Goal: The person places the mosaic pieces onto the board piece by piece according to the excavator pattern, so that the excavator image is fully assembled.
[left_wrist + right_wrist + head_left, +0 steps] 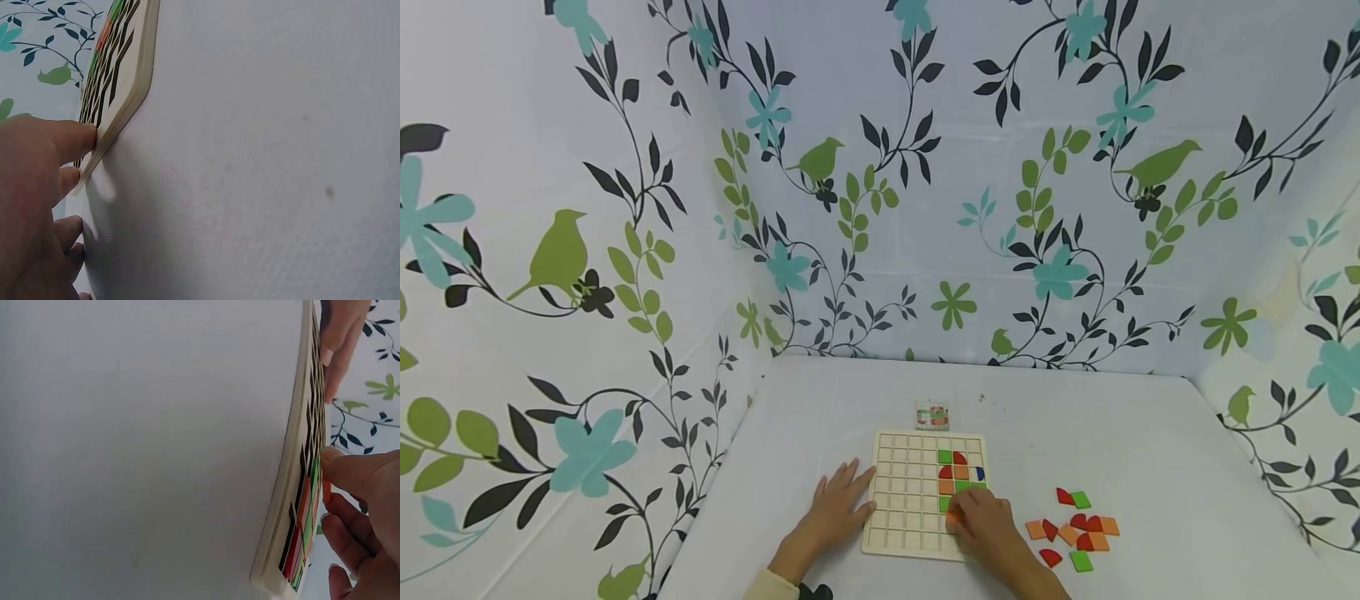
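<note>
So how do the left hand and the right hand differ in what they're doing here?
The left hand rests at the left edge of the board, while the right hand is over its right part.
The left hand holds no piece; the right hand pinches an orange piece.
The left hand's fingers lie loosely apart, whereas the right hand's are curled.
Both are bare.
</note>
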Demonstrator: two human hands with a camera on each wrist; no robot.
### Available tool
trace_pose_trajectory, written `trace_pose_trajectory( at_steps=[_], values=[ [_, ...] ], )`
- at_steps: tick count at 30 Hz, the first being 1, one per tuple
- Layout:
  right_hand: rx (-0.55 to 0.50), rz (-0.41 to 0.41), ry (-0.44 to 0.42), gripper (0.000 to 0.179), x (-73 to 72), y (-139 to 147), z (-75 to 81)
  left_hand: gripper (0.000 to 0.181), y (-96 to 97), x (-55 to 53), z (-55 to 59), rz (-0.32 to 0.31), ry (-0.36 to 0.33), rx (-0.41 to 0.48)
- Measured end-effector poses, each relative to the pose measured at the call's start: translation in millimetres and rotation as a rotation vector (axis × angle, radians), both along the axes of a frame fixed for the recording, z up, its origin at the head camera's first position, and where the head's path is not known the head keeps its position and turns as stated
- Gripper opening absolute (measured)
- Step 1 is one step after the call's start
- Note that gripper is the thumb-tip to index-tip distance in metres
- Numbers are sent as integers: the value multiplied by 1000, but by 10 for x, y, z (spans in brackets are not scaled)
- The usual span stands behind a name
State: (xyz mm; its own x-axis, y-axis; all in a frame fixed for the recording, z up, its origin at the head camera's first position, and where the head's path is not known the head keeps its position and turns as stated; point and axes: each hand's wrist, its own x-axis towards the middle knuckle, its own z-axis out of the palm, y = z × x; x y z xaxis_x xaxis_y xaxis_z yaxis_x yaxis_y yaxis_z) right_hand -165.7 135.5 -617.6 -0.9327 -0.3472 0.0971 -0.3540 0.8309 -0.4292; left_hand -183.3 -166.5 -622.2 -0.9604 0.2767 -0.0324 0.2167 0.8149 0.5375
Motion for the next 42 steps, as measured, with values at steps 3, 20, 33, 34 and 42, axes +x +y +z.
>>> trace_pose_trajectory(
  at_steps=[3,20,33,34,42],
  values=[
    [9,48,37,16,16,-42,-14,61,5,-1,4,-1,-2,-7],
    [7,59,101,11,71,-59,38,60,1,10,39,-7,11,3],
    [-6,-319,-28,24,-121,559,50,61,-20,-10,-83,6,37,47],
    [2,-360,-20,27,-149,675,56,61,-24,-13,-75,2,36,52],
    [6,-549,-85,41,-240,1353,117,62,-38,-70,-201,6,32,21]
  ],
)
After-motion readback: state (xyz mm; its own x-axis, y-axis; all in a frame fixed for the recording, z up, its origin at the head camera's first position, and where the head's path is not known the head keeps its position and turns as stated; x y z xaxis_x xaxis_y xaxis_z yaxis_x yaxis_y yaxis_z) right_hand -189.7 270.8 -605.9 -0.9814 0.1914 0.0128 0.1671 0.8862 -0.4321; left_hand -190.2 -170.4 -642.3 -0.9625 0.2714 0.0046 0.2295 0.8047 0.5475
